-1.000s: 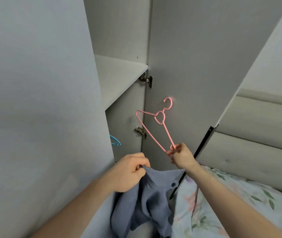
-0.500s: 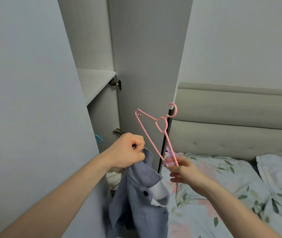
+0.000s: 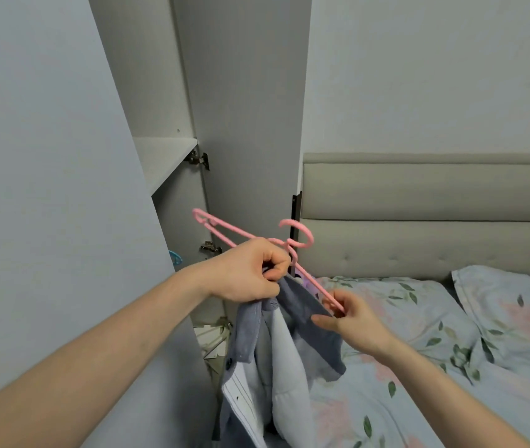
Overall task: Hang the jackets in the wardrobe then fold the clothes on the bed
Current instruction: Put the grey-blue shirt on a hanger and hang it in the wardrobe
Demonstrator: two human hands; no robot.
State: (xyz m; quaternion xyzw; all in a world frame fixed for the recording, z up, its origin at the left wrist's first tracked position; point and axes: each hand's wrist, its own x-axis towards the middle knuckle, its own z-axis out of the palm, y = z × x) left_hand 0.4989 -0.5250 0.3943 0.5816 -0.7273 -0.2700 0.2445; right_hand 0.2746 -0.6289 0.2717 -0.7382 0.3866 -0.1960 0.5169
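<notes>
— Where is the jacket?

— The blue-grey jacket (image 3: 292, 344) hangs at six o'clock in the view, in front of the open wardrobe (image 3: 241, 124). The left hand (image 3: 250, 273) grips its collar, fingers (image 3: 273, 270) curled tight round the cloth, and the pale lining shows lower down.

— And the hanger?

— The pink hanger (image 3: 244, 236) sits just above that fist, tilted, its hook pointing toward one o'clock. One arm reaches toward ten o'clock; the other runs down toward four o'clock into the right hand (image 3: 354, 321), which pinches its end between thumb and fingers. That arm lies against the jacket's collar.

— What surrounds them?

— The bed (image 3: 402, 383) with a floral sheet fills four o'clock, a pillow (image 3: 509, 305) at three o'clock and a padded headboard (image 3: 418, 202) behind. Inside the wardrobe there is a shelf (image 3: 163, 160), and a bit of a blue hanger (image 3: 174, 257) shows at nine o'clock of the left hand.
</notes>
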